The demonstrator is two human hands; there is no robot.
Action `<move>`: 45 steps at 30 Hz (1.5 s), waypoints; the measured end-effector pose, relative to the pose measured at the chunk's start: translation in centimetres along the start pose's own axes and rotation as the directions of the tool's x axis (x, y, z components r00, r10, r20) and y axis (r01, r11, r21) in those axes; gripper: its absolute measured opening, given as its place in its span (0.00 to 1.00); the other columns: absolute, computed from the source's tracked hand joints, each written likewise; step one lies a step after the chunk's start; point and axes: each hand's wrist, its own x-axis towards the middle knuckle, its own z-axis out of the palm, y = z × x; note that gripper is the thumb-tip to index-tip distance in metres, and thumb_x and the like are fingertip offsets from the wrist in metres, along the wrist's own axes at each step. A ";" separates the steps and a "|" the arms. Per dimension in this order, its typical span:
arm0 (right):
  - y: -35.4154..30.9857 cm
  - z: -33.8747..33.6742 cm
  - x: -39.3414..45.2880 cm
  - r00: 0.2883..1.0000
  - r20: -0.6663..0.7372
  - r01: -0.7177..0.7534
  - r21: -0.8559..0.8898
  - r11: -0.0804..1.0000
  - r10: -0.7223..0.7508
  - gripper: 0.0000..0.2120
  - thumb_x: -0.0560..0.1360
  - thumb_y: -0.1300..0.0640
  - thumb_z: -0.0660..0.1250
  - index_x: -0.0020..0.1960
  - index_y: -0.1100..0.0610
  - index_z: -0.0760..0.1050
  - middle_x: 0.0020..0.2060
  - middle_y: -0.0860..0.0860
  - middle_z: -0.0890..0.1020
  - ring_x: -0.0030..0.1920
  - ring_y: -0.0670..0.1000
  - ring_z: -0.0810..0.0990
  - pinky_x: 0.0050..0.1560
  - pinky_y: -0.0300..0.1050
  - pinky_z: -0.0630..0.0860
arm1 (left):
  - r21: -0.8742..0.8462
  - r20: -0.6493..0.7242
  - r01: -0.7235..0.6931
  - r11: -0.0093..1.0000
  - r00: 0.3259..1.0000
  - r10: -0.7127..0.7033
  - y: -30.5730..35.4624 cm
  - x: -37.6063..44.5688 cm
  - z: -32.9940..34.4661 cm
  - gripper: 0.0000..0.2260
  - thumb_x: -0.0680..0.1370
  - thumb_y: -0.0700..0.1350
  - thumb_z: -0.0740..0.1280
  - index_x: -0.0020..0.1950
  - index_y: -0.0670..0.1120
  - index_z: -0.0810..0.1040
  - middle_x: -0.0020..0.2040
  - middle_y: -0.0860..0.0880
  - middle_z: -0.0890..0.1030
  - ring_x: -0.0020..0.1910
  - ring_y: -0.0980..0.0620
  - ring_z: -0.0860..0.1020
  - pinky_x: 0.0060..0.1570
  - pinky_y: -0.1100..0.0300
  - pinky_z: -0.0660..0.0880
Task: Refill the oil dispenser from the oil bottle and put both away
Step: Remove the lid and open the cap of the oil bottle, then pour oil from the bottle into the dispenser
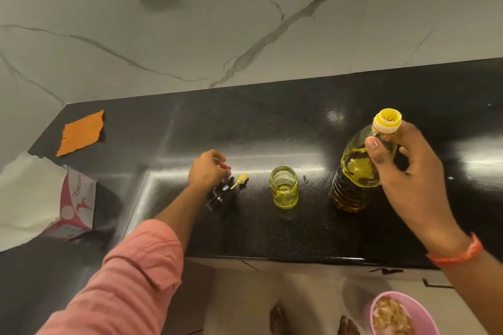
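R hand (pixel 408 171) grips ribbed plastic oil bottle (pixel 353 171)

The counter (pixel 272 122) is polished black stone, speckled and glossy, and the wall (pixel 272 22) behind it is smooth white marble with grey veins. The oil bottle (pixel 353 171) is clear ribbed plastic with a yellow plastic neck (pixel 387 120); the small jar (pixel 284 186) looks like clear glass. An orange cloth (pixel 81 132) lies matt, beside crumpled white paper (pixel 24 193)
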 end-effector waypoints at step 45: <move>6.9 1.9 -0.8 0.985 0.041 -0.168 0.060 0.984 0.166 0.33 0.64 0.57 0.84 0.64 0.53 0.72 0.53 0.44 0.79 0.53 0.34 0.77 0.50 0.24 0.72 | -0.479 -0.089 -0.183 0.859 0.983 0.159 5.8 -16.2 8.0 0.41 0.72 0.45 0.81 0.80 0.55 0.64 0.77 0.46 0.70 0.72 0.58 0.66 0.71 0.57 0.65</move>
